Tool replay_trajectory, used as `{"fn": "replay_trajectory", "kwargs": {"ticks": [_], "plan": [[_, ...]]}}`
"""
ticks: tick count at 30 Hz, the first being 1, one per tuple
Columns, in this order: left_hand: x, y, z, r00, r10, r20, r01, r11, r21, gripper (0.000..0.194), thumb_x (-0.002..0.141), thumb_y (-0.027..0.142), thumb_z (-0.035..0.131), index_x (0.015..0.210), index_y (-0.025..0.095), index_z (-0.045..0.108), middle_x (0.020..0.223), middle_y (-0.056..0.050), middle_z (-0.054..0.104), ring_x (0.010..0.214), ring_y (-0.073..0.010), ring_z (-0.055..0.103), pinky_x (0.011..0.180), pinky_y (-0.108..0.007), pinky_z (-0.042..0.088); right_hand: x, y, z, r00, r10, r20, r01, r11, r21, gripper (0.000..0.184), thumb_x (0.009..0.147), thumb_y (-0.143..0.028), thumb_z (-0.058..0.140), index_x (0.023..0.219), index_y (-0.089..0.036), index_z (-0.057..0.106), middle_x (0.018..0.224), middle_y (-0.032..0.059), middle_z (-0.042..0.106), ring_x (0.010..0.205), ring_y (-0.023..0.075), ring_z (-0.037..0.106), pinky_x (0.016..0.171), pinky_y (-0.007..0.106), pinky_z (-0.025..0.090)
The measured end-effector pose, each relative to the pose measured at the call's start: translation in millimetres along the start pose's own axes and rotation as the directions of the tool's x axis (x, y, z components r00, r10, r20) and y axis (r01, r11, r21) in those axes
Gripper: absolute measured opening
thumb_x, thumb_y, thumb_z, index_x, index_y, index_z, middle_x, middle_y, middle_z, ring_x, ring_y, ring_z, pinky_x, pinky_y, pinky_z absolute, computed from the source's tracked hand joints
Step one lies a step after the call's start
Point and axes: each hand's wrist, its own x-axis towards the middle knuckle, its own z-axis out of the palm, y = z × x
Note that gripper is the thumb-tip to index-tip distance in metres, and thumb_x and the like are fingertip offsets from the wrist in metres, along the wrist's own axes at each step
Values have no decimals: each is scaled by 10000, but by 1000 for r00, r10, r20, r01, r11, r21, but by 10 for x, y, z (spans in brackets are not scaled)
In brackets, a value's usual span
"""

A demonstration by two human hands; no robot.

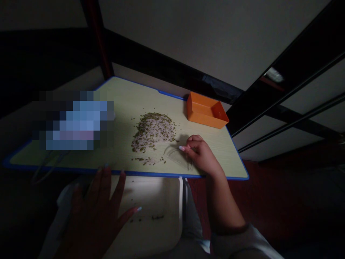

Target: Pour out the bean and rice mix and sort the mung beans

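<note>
My right hand (pixel 202 155) is closed over the front right of the small table, its thumb and fingers pinching a clear, curved plastic piece (pixel 175 155). The transparent piece is hard to make out; it rests on or just above the tabletop. Left of it lies a pile of small green and pale grains (pixel 155 131), with a thin scatter of loose grains (pixel 147 160) in front. My left hand (pixel 94 212) is in shadow, fingers spread, at the table's near edge. Beneath that edge a white tray (pixel 151 233) sits over my lap, with a few dark grains inside.
An orange open box (pixel 207 117) stands at the table's back right corner. A blurred-out bluish object (pixel 78 122) occupies the left side. The pale tabletop (pixel 124 97) has a raised blue edge (pixel 153 174). Walls and dark panels are close behind and to the right.
</note>
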Motion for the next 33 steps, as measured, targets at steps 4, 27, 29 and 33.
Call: {"fn": "replay_trajectory", "kwargs": {"ticks": [4, 27, 29, 33], "plan": [[0, 11, 17, 1000, -6, -5, 6, 1000, -10, 934, 770, 791, 351, 1506, 272, 102, 1623, -213, 140, 1509, -377, 176, 1170, -729, 127, -37, 30, -7, 999, 41, -25, -41, 999, -14, 318, 905, -269, 648, 601, -205, 582, 787, 24, 583, 867, 195, 529, 827, 329, 402], [7, 17, -7, 1000, -6, 23, 6, 1000, -3, 963, 763, 791, 372, 1509, 263, 70, 1629, -222, 114, 1518, -379, 143, 1168, -733, 134, -70, 39, 57, 1000, 2, 31, -3, 1000, 20, 312, 908, -287, 649, 613, -192, 611, 821, 21, 584, 877, 183, 530, 829, 329, 374], [12, 15, -5, 999, -6, 32, 6, 1000, -5, 977, 753, 802, 372, 1508, 267, 59, 1629, -224, 112, 1520, -378, 137, 1167, -734, 128, -68, 46, 62, 1000, -4, 31, 3, 1000, 30, 313, 905, -284, 652, 609, -190, 609, 816, 20, 582, 871, 181, 531, 825, 328, 376], [11, 10, -9, 999, -12, 33, 12, 1000, -2, 979, 749, 795, 399, 1508, 271, 69, 1630, -222, 109, 1520, -373, 138, 1175, -721, 120, -66, 53, 68, 1000, -2, 23, 1, 999, 38, 322, 905, -287, 653, 600, -194, 606, 809, 14, 578, 874, 179, 530, 830, 328, 373]]}}
